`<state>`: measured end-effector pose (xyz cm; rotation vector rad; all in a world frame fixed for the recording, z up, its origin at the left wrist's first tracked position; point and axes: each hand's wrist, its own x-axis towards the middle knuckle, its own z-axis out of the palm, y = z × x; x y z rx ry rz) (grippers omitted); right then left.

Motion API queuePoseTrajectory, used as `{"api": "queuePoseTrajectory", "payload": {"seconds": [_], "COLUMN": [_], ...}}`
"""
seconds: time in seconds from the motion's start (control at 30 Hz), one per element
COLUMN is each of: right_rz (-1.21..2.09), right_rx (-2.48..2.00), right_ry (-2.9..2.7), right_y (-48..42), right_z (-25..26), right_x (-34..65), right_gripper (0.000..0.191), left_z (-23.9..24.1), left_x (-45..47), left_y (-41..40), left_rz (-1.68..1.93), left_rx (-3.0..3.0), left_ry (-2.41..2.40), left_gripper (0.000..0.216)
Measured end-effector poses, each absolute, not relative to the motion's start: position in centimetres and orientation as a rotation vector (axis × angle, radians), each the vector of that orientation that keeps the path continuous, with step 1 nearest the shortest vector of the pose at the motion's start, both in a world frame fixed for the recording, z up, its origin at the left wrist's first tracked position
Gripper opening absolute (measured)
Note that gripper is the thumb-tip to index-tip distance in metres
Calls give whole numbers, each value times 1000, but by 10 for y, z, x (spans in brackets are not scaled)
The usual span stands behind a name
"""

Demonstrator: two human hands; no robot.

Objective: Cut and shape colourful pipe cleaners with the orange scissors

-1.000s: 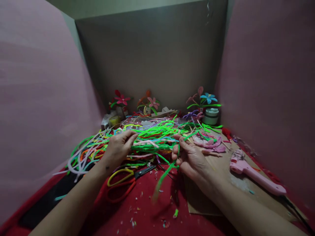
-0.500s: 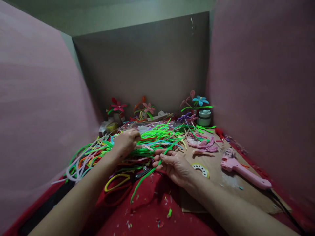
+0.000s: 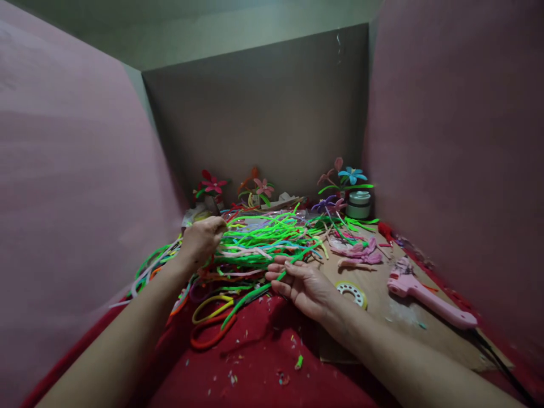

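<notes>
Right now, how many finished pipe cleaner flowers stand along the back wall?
4 show clearly: a red pipe cleaner flower at back left, a pink pipe cleaner flower at centre, a blue pipe cleaner flower and a purple pipe cleaner flower at right. Others may be hidden.

Fuzzy green pipe cleaner [image 3: 250, 293] lies slanted across red cloth.
</notes>
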<state>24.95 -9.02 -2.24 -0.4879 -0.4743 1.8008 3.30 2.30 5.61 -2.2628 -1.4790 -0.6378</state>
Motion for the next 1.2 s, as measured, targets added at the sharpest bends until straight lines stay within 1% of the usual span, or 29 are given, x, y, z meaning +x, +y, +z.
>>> {"api": "queuePoseTrajectory", "payload": {"seconds": [0.1, 0.23, 0.37, 0.53, 0.63, 0.73, 0.83, 1.03, 1.2], "right_rz": [1797, 1789, 1748, 1676, 1624, 1625, 1632, 1591, 1669], "right_rx": [-498, -521, -486, -573, -633, -678, -694, -712, -795], "right_ry": [-416, -347, -366, -407, -454, -511, -515, -488, -606], "right_y": [-87, -81, -73, -64, -65, -68, -66, -58, -65], "right_z": [-21, -15, -15, -30, -36, -36, -35, -35, -33], "right_x": [245, 237, 231, 229, 229, 228, 227, 224, 224], "right_gripper": [16, 17, 15, 7, 10, 15, 18, 14, 22], "left_z": [58, 60, 55, 41, 35, 35, 41, 57, 53], "left_x": [30, 36, 50, 67, 69, 66, 63, 57, 54], "left_y": [31, 35, 34, 31, 31, 31, 30, 34, 41], "left_rz": [-709, -677, -548, -331, -277, -295, -363, -535, -538], "left_rx": [-2203, -2165, -2192, -2309, -2330, -2324, -2295, -2355, -2472], "left_ry": [-1562, -1562, -1502, -1455, -1440, -1451, -1519, -1688, -1727], "left_gripper": [26, 27, 27, 24, 21, 19, 25, 37, 36]}}
